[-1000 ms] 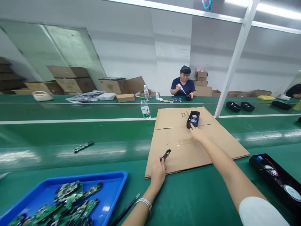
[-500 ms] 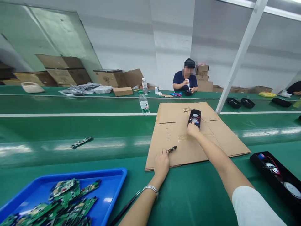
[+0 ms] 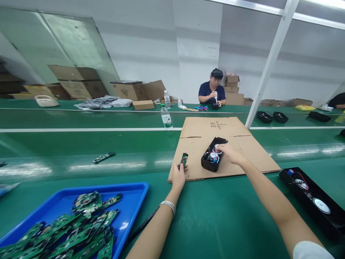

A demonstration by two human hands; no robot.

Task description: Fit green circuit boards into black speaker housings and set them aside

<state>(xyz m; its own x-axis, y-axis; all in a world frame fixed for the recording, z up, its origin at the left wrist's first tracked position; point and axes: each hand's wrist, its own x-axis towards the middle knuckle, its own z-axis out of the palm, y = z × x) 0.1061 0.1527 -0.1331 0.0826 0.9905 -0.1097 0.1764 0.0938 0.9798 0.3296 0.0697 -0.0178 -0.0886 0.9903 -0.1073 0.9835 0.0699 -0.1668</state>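
Note:
My left hand [image 3: 179, 175] is closed on a small green circuit board [image 3: 184, 160], held tilted up over the near left part of the cardboard sheet [image 3: 242, 158]. My right hand [image 3: 228, 151] reaches onto the black speaker housing [image 3: 211, 166], its fingers at the far right side by the round speakers and red wires; what the fingertips grip is too small to tell. The housing lies open side up, at an angle, on the cardboard.
A blue tray [image 3: 144, 192] of circuit boards lies at the near left, a dark tool partly under my left forearm. A single board [image 3: 104, 157], a bottle [image 3: 166, 117], a longer black housing [image 3: 309, 201] and a white post [image 3: 269, 68] stand around. Across sits a person [image 3: 207, 90].
The black housing has come nearer and turned at an angle on the cardboard. My left hand has raised its board more upright. My right hand has shifted to the housing's right side.

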